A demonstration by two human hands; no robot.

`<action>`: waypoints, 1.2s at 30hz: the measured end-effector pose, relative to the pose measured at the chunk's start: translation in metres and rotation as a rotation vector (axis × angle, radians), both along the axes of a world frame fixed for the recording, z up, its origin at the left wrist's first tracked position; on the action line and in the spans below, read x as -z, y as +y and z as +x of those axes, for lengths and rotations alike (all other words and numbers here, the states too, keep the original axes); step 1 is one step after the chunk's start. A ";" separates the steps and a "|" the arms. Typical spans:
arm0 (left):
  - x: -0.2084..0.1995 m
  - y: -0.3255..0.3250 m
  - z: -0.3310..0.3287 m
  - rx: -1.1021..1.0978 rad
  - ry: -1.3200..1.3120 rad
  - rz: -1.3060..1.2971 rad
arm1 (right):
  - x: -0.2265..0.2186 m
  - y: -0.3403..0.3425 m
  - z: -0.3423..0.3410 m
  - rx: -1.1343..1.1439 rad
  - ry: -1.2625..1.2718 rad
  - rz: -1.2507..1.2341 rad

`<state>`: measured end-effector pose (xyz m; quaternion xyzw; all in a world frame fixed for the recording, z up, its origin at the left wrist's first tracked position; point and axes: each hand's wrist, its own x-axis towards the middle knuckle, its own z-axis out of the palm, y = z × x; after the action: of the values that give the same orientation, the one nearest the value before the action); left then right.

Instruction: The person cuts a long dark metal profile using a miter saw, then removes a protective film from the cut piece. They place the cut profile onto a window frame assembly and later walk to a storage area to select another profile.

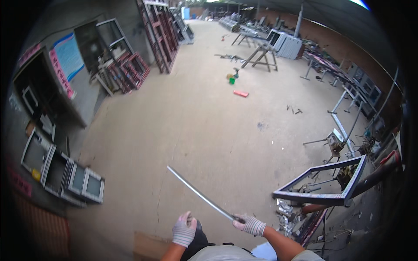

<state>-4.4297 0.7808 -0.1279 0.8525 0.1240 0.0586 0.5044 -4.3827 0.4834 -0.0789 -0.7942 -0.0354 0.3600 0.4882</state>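
My right hand, in a striped knit glove, is closed round the near end of a long, thin metal strip. From there the strip slants up to the left, its far end hanging out over the floor. To the left, my left hand, gloved alike, is held in front of my body, apart from the strip. Its fingers are loosely bent and parted, and I see nothing in them.
A dark window frame stands at the right over metal offcuts. Glazed frames lean at the left wall. Farther off on the concrete floor are a red box, a green container and a trestle.
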 end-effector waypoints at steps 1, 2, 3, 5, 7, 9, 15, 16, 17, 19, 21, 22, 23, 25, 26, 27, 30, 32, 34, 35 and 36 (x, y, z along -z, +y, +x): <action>-0.007 0.009 0.024 0.050 0.018 0.076 | -0.002 0.004 0.017 0.012 -0.060 -0.035; -0.008 0.020 0.049 0.093 0.031 0.156 | -0.005 0.007 0.033 -0.001 -0.029 -0.083; -0.003 0.033 0.075 0.135 -0.046 0.168 | -0.015 0.012 0.053 -0.017 -0.003 -0.128; -0.016 0.053 0.135 0.235 -0.114 0.227 | -0.026 0.015 0.095 -0.037 0.042 -0.183; -0.040 0.070 0.196 0.282 -0.184 0.324 | -0.027 0.019 0.137 -0.053 0.080 -0.188; -0.049 0.082 0.256 0.304 -0.276 0.412 | -0.022 0.023 0.179 -0.025 0.029 -0.199; -0.040 0.101 0.410 0.268 -0.356 0.632 | 0.003 0.037 0.344 -0.133 0.163 -0.180; -0.028 0.104 0.429 0.244 -0.313 0.662 | 0.005 0.040 0.372 -0.181 0.155 -0.171; -0.021 0.109 0.459 0.214 -0.278 0.701 | 0.005 0.048 0.410 -0.232 0.135 -0.156; -0.032 0.108 0.502 0.158 -0.309 0.782 | 0.017 0.047 0.482 -0.305 0.143 -0.185; -0.035 0.121 0.539 0.161 -0.180 0.749 | 0.005 0.064 0.556 -0.414 0.127 -0.208; -0.036 0.131 0.562 0.146 -0.177 0.786 | 0.006 0.070 0.593 -0.473 0.105 -0.210; -0.047 0.137 0.578 0.117 -0.158 0.818 | -0.013 0.083 0.628 -0.538 0.125 -0.266; -0.053 0.140 0.625 0.083 -0.137 0.824 | -0.008 0.085 0.690 -0.615 0.077 -0.238; -0.052 0.147 0.649 0.079 -0.118 0.837 | -0.007 0.093 0.722 -0.661 0.050 -0.212; -0.052 0.153 0.672 0.076 -0.099 0.850 | -0.015 0.099 0.754 -0.680 0.131 -0.199; -0.040 0.167 0.754 0.123 -0.092 0.876 | -0.002 0.104 0.835 -0.661 0.111 -0.168; -0.030 0.181 0.814 0.189 -0.097 0.866 | -0.006 0.108 0.891 -0.607 0.218 -0.170; -0.030 0.190 0.878 0.209 -0.107 0.950 | -0.014 0.114 0.942 -0.555 0.301 -0.175; -0.033 0.193 0.918 0.217 -0.122 0.993 | -0.022 0.117 0.967 -0.527 0.321 -0.183; -0.038 0.195 0.960 0.247 -0.117 0.973 | -0.028 0.116 0.994 -0.493 0.339 -0.196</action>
<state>-3.4696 0.9754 -0.0899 0.9924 -0.0480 0.0971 0.0580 -3.3888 0.5993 -0.0505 -0.7335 -0.1102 0.5966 0.3065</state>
